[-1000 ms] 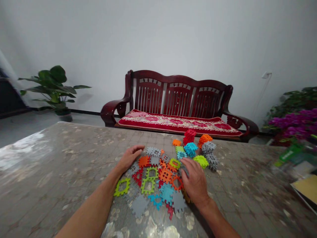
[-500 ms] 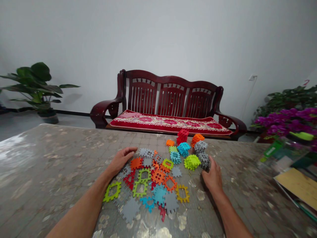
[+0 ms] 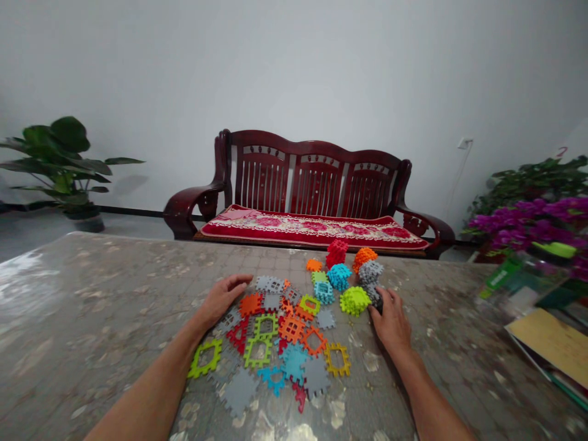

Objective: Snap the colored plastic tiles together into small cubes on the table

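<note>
1. Nearest, a grey square tile (image 3: 240, 392) and a small red piece (image 3: 300, 395) are lying on the patterned tabletop (image 3: 114, 318); a yellow frame (image 3: 339, 371) is sitting to their right, a lime frame (image 3: 202, 370) to their left.
2. Just beyond, a light-blue tile (image 3: 294, 361) and an orange window tile (image 3: 291, 329) are resting amid the loose, overlapping spread; at far right, a yellow-topped pad (image 3: 555, 346) is lying well apart.
3. The right hand (image 3: 391, 321) is reaching to a dark-grey stack (image 3: 371, 292), touching its near end; whether the fingers are pinching it, one cannot tell.
4. The left hand (image 3: 224, 300) is resting at the spread's left edge, holding nothing, its thumb slightly apart from its fingers.
5. A lime stack (image 3: 355, 301) is standing just left of the right hand; blue (image 3: 339, 277), orange (image 3: 365, 258) and red (image 3: 337, 253) stacks are rising behind.
6. Farthest, a dark wooden bench (image 3: 312, 147) is standing before a pale wall (image 3: 294, 67); a potted plant (image 3: 64, 165) is spreading its leaves at left, purple flowers (image 3: 528, 223) are blooming at right.
</note>
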`<state>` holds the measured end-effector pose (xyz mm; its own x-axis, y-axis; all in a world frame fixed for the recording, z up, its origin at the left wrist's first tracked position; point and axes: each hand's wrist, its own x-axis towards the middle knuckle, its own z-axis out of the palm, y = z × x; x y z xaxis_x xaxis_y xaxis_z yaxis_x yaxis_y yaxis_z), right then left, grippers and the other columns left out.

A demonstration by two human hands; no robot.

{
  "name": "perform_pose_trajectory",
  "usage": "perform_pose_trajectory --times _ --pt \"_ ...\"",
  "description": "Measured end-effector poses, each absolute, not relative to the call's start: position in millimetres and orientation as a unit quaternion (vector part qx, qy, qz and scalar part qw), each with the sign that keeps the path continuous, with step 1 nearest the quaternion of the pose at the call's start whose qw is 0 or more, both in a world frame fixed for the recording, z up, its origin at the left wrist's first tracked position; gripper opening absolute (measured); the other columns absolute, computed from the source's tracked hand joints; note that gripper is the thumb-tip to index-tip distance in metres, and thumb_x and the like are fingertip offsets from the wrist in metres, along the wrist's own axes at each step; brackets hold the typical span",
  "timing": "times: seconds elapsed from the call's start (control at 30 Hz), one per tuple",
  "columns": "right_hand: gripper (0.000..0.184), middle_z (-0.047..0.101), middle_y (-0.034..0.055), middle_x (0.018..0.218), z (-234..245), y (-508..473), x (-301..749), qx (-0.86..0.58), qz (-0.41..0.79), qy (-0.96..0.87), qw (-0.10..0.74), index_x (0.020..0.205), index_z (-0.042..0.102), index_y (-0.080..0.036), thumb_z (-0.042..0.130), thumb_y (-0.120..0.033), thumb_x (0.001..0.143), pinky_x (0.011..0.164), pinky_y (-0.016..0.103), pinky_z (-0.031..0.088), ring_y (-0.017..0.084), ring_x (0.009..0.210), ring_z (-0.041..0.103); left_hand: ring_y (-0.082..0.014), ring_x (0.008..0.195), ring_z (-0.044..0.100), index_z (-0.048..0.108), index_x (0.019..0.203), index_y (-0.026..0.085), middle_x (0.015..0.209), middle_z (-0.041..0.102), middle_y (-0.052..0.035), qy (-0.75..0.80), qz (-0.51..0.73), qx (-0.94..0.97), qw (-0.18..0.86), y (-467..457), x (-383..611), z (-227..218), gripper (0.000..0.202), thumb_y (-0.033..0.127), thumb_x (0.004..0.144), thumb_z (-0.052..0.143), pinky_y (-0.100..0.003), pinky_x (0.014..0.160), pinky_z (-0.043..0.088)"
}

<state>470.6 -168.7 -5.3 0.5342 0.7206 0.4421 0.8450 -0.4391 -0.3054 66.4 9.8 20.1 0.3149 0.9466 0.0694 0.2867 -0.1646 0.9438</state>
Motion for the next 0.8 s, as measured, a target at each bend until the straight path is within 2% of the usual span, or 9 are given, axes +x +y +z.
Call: perform_pose_trajectory --times 0.37,0.57,0.7,0.8 --pt "0.043 0.052 0.0115 0.124 -10.2 -165.8 487.4 -0.828 -0.156 -0.468 0.265 0.129 0.05 -0.022 0.053 -0.026 0.086 0.088 0.038 0.047 0.027 0.113 0.053 -0.0273 0.09 0.07 0.075 0.103 0.018 0.1 0.078 -0.0077 0.465 0.368 0.671 0.445 7.6 66.2 22.8 0.055 0.058 0.065 0.066 -0.038 0.084 0.055" --pt "0.046 0.052 0.0127 0.128 -7.1 -165.7 501.0 -0.842 -0.151 -0.444 0.267 0.13 0.051 -0.021 0.053 -0.026 0.084 0.091 0.04 0.047 0.028 0.117 0.052 -0.0268 0.091 0.07 0.073 0.109 0.017 0.104 0.077 -0.0077 0.463 0.358 0.674 0.45 8.9 65.6 20.3 0.057 0.057 0.069 0.064 -0.036 0.083 0.055" --pt "0.055 0.045 0.0157 0.139 -3.6 -171.5 493.1 -0.844 -0.168 -0.429 0.275 0.135 0.05 -0.02 0.051 -0.022 0.08 0.097 0.046 0.044 0.033 0.126 0.048 -0.0269 0.091 0.07 0.074 0.108 0.018 0.103 0.077 -0.0074 0.465 0.355 0.673 0.452 8.1 66.4 20.8 0.056 0.058 0.069 0.064 -0.036 0.081 0.056" --pt "0.06 0.047 0.0149 0.138 0.0 -175.0 476.5 -0.818 -0.199 -0.434 0.32 0.134 0.051 -0.019 0.048 -0.015 0.074 0.104 0.049 0.04 0.033 0.128 0.046 -0.0267 0.088 0.07 0.075 0.105 0.018 0.101 0.078 -0.0077 0.464 0.362 0.669 0.454 7.6 67.0 21.8 0.057 0.06 0.067 0.066 -0.036 0.08 0.056"
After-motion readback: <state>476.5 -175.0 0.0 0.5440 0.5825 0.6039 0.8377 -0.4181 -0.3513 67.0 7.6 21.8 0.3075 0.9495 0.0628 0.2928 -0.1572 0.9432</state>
